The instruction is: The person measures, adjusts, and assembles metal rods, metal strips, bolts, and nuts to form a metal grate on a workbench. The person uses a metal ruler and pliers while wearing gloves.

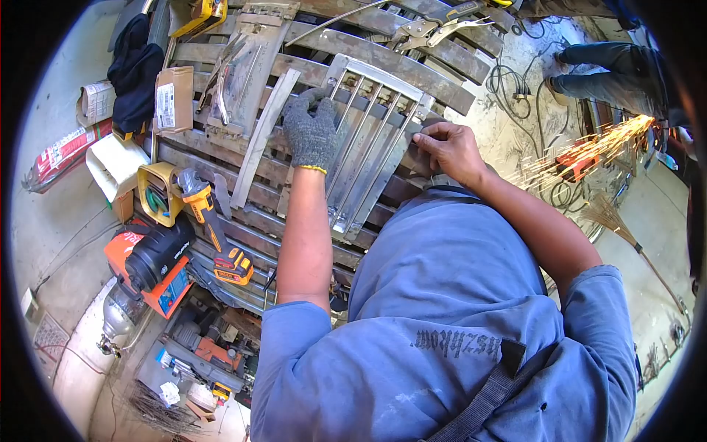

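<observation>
A metal grate [373,140] lies on the slatted bench, with several round bars running lengthwise over a flat grey plate. My left hand [309,131], in a dark grey knit glove with a yellow cuff, curls its fingers at the upper left edge of the grate. My bare right hand [453,153] is at the opposite edge, thumb and forefinger pinched together close to the frame. Whatever sits between those fingertips is hidden or too small to make out. Left of the glove lies a long flat metal strip [265,138].
A yellow cordless angle grinder [208,214] rests at the bench's left side, near an orange-and-black machine [158,258]. Locking pliers [434,28] lie at the far end. Sparks [589,158] fly beside another person's legs [611,77]. Cables [515,92] and a broom [615,221] are on the floor.
</observation>
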